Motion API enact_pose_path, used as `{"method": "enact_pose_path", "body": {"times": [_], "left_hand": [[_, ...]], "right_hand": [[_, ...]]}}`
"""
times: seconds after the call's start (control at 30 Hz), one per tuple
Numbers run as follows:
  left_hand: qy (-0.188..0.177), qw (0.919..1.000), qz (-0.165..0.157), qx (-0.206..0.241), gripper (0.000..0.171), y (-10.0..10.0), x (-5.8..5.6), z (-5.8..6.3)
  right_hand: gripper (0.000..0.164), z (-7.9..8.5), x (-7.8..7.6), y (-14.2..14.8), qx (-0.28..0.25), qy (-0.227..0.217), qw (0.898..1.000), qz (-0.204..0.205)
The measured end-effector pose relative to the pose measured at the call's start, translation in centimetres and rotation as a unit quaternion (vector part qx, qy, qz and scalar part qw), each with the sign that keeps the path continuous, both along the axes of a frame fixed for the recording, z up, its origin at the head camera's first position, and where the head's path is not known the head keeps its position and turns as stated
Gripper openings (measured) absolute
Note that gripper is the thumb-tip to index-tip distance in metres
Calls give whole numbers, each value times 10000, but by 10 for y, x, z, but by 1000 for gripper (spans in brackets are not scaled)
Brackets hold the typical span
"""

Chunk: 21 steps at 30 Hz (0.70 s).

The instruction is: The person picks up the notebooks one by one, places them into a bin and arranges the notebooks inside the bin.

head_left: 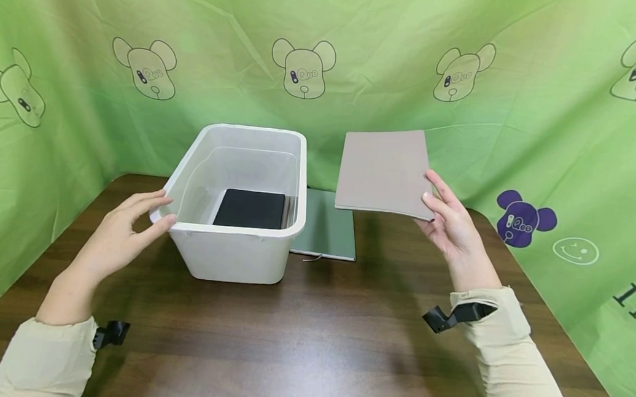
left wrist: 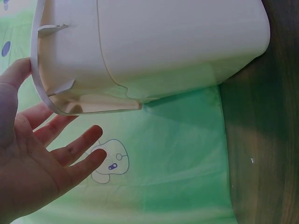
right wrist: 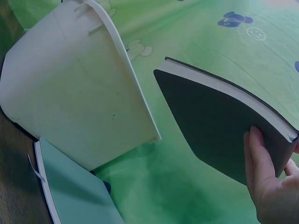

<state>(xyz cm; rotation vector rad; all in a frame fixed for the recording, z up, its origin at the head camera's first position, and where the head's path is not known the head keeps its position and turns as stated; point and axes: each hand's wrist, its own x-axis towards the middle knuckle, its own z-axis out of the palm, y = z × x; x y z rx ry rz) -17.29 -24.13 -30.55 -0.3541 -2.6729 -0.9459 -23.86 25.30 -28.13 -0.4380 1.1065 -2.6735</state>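
Note:
My right hand (head_left: 451, 229) holds a taupe-covered notebook (head_left: 383, 172) by its right corner, raised above the table; its white page edges show in the right wrist view, where fingers (right wrist: 261, 158) press against the cover. To the left, a white plastic bin (head_left: 236, 254) stands on the table. My left hand (head_left: 119, 227) rests at the bin's near left corner, thumb and forefinger touching the rim, the other fingers spread and fairly straight in the left wrist view. Inside the bin lies a black notebook (head_left: 251, 209), with a brownish edge (head_left: 286, 211) beside it.
A green notebook (head_left: 327, 230) with a ribbon marker lies on the dark wooden table (head_left: 308, 345), partly behind the bin's right side. A green printed cloth (head_left: 372, 61) hangs around the back and sides. Each wrist carries a black camera mount (head_left: 456, 316).

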Motion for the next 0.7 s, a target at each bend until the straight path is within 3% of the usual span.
{"method": "enact_pose_path", "body": {"times": [0.7], "left_hand": [[12,10000,0,-21,50,0,-1,-1]], "right_hand": [[39,9,1,-15,87,142,9999,42]]}}
